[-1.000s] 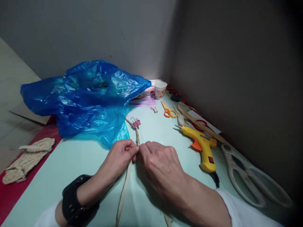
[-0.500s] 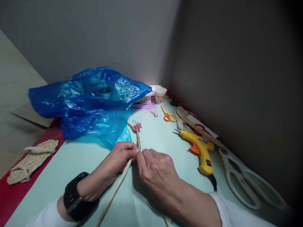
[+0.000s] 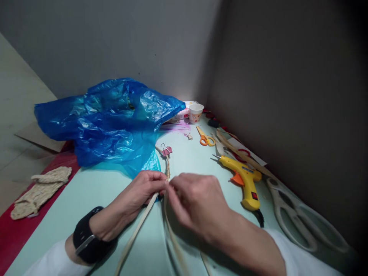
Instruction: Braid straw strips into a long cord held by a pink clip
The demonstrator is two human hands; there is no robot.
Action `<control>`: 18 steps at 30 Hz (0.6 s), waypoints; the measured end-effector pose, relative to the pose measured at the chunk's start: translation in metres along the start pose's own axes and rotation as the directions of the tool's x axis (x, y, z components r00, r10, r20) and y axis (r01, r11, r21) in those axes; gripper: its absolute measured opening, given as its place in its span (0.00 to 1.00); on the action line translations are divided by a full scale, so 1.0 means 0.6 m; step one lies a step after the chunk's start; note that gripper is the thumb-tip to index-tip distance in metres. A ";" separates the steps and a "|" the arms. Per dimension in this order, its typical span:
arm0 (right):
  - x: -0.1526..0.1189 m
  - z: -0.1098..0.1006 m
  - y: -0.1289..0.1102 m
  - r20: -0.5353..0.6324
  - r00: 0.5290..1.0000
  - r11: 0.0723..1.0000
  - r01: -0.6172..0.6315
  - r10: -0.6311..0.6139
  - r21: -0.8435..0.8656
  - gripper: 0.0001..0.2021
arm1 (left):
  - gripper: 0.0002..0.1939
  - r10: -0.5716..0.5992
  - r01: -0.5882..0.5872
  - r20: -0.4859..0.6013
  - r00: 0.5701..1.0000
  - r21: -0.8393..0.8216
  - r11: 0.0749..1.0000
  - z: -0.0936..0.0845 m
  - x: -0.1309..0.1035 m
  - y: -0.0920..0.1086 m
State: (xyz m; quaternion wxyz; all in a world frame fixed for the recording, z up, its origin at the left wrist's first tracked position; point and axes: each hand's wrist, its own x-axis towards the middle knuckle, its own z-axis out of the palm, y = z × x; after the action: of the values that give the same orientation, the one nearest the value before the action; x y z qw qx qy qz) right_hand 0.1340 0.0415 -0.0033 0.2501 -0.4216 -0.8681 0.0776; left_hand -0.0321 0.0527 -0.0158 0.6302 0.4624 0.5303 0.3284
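Swinging out from behind the right hand (image 3: pixel 201 199) since the earlier frame, a blurred middle strip (image 3: pixel 173 237) now trails between the hands! Dead centre on the worktop (image 3: pixel 89 184), the braided cord (image 3: pixel 168 166) runs up to a pink binder clip (image 3: pixel 166 151). Left hand (image 3: pixel 143 188): fingers pinched narrow on the cord's lower end. Right hand: curled in tight right beside it, but exactly what it grips, I can't tell.

So, the score: a short stretch looks braided, from clip to fingertips; below, the left strip (image 3: pixel 135 234), the middle one and a right strip (image 3: pixel 205 262) are all loose, so plenty looks unworked. Further out, a yellow glue gun (image 3: pixel 244 176) lies to the right, a blue plastic bag (image 3: pixel 115 119) sprawls left, and a woven piece (image 3: pixel 43 189) sits beyond on red.
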 end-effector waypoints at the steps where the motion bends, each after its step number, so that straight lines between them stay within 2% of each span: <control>1: 0.009 -0.009 0.010 -0.016 0.994 0.992 -0.103 0.104 0.078 0.11 | 0.06 0.000 0.000 0.000 1.000 0.012 1.000 0.000 -0.001 0.000; 3: 0.024 -0.018 0.029 0.043 0.976 0.948 -0.217 0.213 0.234 0.09 | 0.07 -0.008 0.008 -0.003 1.000 0.046 0.999 0.001 -0.002 0.001; 4: 0.029 -0.017 0.037 0.131 0.968 0.911 -0.246 0.214 0.332 0.10 | 0.08 -0.011 0.011 0.006 1.000 0.054 0.998 0.002 -0.003 0.001; 5: 0.032 -0.012 0.043 0.242 0.953 0.854 -0.276 0.183 0.441 0.11 | 0.08 -0.013 0.011 0.028 1.000 0.052 0.999 0.004 -0.003 0.003; 7: 0.034 0.001 0.049 0.449 0.890 0.697 -0.374 0.083 0.612 0.13 | 0.08 -0.013 0.010 0.078 0.997 0.039 0.999 0.008 -0.005 0.005; 8: 0.033 0.008 0.050 0.503 0.862 0.644 -0.416 0.056 0.642 0.13 | 0.08 -0.014 0.010 0.082 0.997 0.046 0.999 0.009 -0.005 0.005; 9: 0.032 0.014 0.050 0.523 0.850 0.629 -0.438 0.059 0.642 0.12 | 0.08 -0.016 0.012 0.070 0.997 0.065 0.998 0.010 -0.005 0.006; 12: 0.031 0.021 0.051 0.455 0.883 0.749 -0.380 0.118 0.543 0.11 | 0.08 -0.008 0.013 -0.028 1.000 0.190 0.982 0.009 -0.003 0.005; 14: 0.033 0.019 0.054 0.408 0.906 0.812 -0.321 0.114 0.487 0.12 | 0.09 0.038 -0.021 -0.054 0.998 0.279 0.960 0.008 -0.001 0.004; 18: 0.034 0.016 0.055 0.343 0.929 0.852 -0.288 0.138 0.437 0.14 | 0.09 0.134 -0.082 -0.091 0.987 0.436 0.896 0.013 -0.003 0.005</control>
State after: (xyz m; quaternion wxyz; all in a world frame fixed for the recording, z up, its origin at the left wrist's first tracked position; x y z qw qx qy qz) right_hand 0.1416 0.0792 -0.0154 0.2018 -0.4242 -0.7965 0.3806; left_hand -0.0249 0.0506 -0.0122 0.4607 0.5983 0.5997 0.2646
